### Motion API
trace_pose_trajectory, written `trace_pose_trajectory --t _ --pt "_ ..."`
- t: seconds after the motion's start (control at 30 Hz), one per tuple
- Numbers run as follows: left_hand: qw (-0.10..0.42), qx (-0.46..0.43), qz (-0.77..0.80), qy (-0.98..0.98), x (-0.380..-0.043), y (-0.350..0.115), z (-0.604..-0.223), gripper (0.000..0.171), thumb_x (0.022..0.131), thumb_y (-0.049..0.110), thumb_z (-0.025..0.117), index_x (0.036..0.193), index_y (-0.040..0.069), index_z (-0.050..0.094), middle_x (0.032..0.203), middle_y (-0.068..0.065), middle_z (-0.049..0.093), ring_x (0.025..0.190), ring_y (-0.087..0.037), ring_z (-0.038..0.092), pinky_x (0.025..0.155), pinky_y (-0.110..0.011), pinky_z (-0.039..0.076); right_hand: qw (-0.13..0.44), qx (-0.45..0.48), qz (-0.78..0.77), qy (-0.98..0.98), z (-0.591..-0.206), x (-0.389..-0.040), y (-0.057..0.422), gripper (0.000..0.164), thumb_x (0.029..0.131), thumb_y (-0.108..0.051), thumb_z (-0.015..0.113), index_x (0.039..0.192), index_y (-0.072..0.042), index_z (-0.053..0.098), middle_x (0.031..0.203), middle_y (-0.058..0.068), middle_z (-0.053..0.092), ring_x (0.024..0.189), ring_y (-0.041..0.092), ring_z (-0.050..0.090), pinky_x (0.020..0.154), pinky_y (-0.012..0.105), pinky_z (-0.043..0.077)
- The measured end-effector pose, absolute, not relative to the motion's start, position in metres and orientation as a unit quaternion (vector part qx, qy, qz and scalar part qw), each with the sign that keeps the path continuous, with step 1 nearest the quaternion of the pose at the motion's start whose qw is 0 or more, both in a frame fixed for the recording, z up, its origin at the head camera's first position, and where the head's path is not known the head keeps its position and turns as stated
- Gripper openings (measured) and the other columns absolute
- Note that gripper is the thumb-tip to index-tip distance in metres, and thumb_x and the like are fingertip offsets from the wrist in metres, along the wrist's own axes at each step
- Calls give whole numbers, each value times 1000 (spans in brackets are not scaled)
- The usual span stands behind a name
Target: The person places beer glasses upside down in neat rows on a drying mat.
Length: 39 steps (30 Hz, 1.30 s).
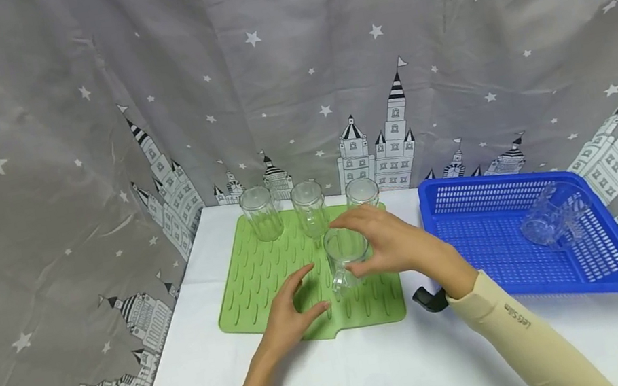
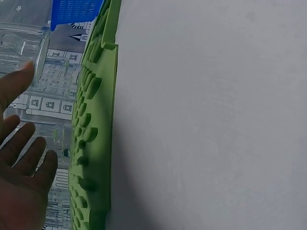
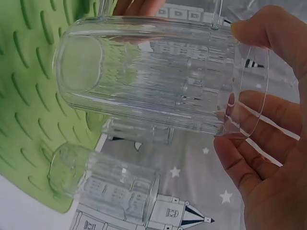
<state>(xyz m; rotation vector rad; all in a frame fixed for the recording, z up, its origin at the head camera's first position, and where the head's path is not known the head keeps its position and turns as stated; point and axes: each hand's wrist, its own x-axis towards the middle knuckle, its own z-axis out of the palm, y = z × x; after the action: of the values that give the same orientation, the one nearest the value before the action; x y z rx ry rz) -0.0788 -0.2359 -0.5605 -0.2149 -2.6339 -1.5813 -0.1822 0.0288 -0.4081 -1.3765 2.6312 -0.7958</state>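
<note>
My right hand (image 1: 382,239) grips a clear glass mug (image 3: 148,76) around its rim, thumb on one side and fingers on the other. The mug is over the front part of a green ridged mat (image 1: 263,284), its handle (image 1: 342,280) toward me; I cannot tell whether its base touches the mat. My left hand (image 1: 289,314) is just left of the mug, fingers apart and slightly bent, holding nothing. Along the mat's back edge stand three more clear glasses: the left glass (image 1: 263,215), the middle glass (image 1: 310,210) and the right glass (image 1: 362,192), partly hidden by my right hand.
A blue plastic basket (image 1: 433,212) stands on the right of the white table (image 1: 378,374), with another clear glass mug (image 1: 543,220) lying on its side in it. Behind the table hangs a grey curtain (image 1: 284,52) printed with stars and castles.
</note>
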Motion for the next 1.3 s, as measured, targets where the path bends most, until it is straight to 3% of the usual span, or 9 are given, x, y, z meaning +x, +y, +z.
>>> trace_pose_trajectory --t 0.37,0.6,0.8,0.97,1.3 --pt "25 -73 -542 -837 -83 -229 -563 84 86 15 92 159 23 51 164 -3 54 157 -31 47 132 -51 38 22 -488 -265 831 -406 -175 14 75 85 -37 86 151 -12 61 153 5 65 147 29 56 132 56 37" --pt "17 -82 -573 -815 -84 -226 -562 90 83 16 94 161 25 49 164 -5 55 152 -34 53 130 -55 40 27 -507 -258 822 -403 -172 6 73 86 -38 84 151 -15 61 154 4 65 145 27 57 123 53 49" --pt "10 -87 -588 -804 -83 -224 -563 92 82 19 95 160 32 48 163 -2 57 148 -33 58 127 -59 44 40 -517 -251 817 -405 -169 2 73 88 -37 84 152 -14 60 156 6 63 148 29 56 130 54 41" --pt "12 -87 -578 -811 -83 -223 -563 87 83 21 95 157 29 51 160 -2 60 146 -33 60 127 -61 43 49 -514 -252 818 -405 -167 3 74 88 -37 84 153 -15 59 158 7 61 152 29 53 137 54 29" --pt "37 -94 -554 -827 -83 -227 -562 83 82 20 96 154 26 55 151 -2 65 137 -29 65 119 -59 51 48 -511 -259 818 -407 -168 8 75 88 -36 84 155 -16 57 160 4 60 151 28 53 132 55 37"
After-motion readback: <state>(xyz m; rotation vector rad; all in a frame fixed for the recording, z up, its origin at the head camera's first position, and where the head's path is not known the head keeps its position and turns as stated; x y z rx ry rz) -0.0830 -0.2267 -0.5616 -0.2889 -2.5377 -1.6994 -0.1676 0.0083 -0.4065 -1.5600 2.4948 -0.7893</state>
